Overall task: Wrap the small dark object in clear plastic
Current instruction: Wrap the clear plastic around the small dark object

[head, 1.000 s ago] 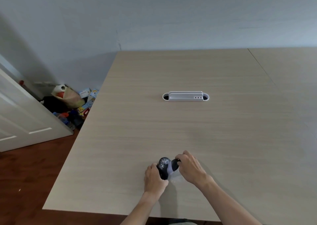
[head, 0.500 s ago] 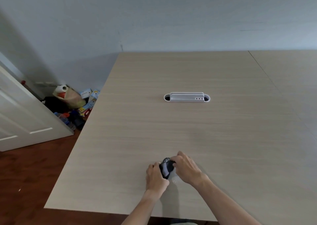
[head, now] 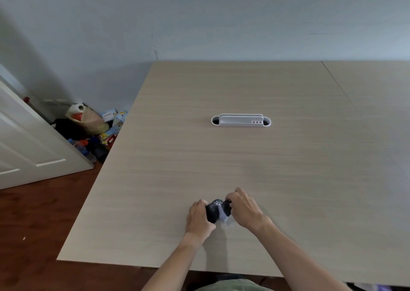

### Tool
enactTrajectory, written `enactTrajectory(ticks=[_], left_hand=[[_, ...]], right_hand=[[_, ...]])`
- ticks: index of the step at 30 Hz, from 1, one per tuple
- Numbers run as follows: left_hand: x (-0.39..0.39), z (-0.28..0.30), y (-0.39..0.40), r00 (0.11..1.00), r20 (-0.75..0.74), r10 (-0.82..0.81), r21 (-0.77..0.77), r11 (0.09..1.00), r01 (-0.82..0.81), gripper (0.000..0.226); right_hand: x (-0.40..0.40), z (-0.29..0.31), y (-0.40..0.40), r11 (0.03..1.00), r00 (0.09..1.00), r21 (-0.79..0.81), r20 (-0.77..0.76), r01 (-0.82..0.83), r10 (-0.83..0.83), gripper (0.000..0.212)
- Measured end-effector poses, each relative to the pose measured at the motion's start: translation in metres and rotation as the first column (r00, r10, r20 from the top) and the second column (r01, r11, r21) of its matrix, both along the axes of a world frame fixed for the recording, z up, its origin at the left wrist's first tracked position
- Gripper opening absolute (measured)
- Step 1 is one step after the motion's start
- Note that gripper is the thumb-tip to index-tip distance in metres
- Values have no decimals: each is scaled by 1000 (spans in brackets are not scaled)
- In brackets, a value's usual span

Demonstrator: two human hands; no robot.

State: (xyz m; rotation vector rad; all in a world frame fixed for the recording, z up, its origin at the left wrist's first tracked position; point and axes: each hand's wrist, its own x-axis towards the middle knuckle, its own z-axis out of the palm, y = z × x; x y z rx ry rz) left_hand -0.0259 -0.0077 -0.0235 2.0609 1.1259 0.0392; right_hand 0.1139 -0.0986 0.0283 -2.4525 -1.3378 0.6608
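Two bare forearms enter from the near edge, over a sliver of green garment at the bottom of the view. Left hand [head: 199, 218]: curled against the left side of the small dark object [head: 213, 211], fingers closed on it. Right hand [head: 244, 208]: arched over the object's right side, fingertips pinching at its top. Small dark object: rounded, black, with a speckled pale patch on its upper face; held between both hands low over the near-centre of the table [head: 288, 168], and whether it touches the surface cannot be told. Clear plastic [head: 225, 221]: a filmy, whitish fold lying across the object's middle and trailing onto the tabletop just below it, between the two wrists. Table: pale wood-grain top with a seam running diagonally at far right. Mid-table, well apart from the hands: one white oblong cable grommet [head: 241, 121] set into the surface, three small dark dots on its right portion, no lettering readable. Left of the table, on dark red-brown floor: a white panelled door [head: 28, 144] and, by the wall, a heap of clutter [head: 93, 126] including a tan bag and blue-and-yellow printed boxes whose writing is too small to read. Farthest: plain grey-blue wall [head: 199, 20].
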Motion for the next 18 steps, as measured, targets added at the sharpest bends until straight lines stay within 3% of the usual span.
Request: enactTrajectory(ticks=[5,11,15,18], left_hand=[[-4,0,3,998,30,-51,-22,998,51,51],[-1,8,6,996,39,-75,-74,994,78,70],[-2,8,5,996,42,-73,-88,993,77,67],[-4,6,5,995,31,-91,-78,993,93,68]], right_hand=[[-7,-1,12,997,992,18,-101,-81,82,20],[4,8,17,997,994,-76,105,-19,27,21],[3,4,17,998,997,-6,-44,-69,69,19],[4,-2,3,999,999,-23,-21,-34,33,19]])
